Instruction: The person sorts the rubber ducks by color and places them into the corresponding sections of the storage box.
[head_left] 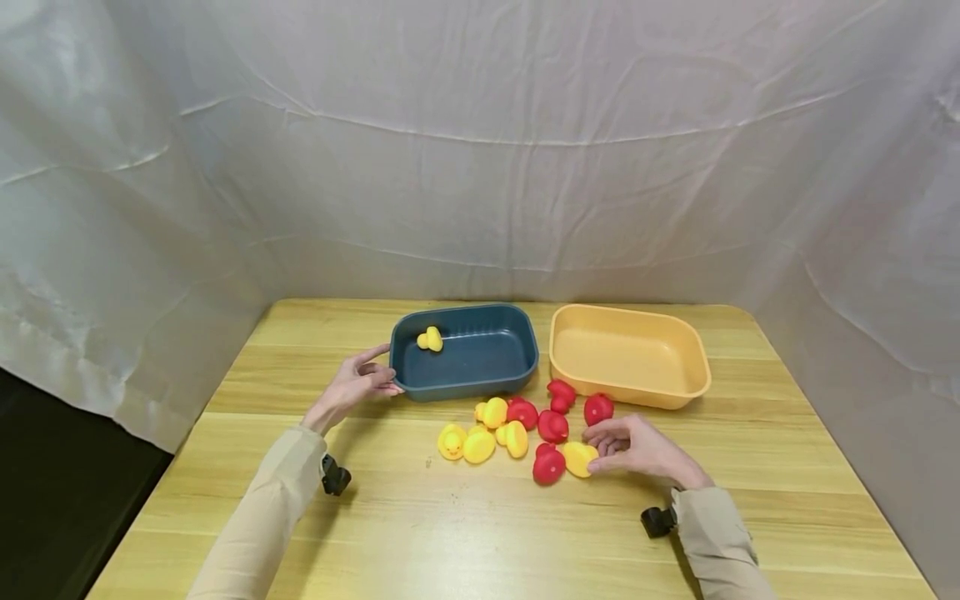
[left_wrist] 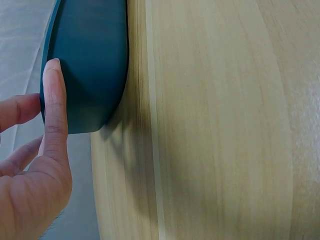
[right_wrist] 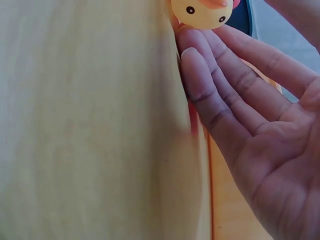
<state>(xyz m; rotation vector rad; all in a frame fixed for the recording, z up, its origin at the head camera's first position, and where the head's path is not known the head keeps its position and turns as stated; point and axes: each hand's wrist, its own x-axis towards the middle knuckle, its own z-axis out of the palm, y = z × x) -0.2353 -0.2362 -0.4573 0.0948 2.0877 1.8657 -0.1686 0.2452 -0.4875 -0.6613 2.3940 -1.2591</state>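
At the left end of a dark blue bin (head_left: 465,390), my left hand (head_left: 352,385) touches the wall with extended fingers. In the left wrist view the straight thumb (left_wrist: 55,110) lies against the bin's outer wall, and another finger meets its rim. A yellow rubber duck (head_left: 431,339) lies inside this bin. My right hand (head_left: 633,450) reaches low over the table, its fingertips beside another yellow duck (head_left: 579,458). In the right wrist view that duck's head (right_wrist: 202,14) shows just beyond the fingertips, which are not visibly closed around it. A red duck (head_left: 549,464) lies left of it.
A yellow-orange bin (head_left: 630,395) stands right of the blue one. In front of the bins lie several loose ducks, among them a yellow duck (head_left: 452,442) and a red duck (head_left: 553,426). Pale cloth (head_left: 495,200) hangs behind the wooden table (head_left: 420,533).
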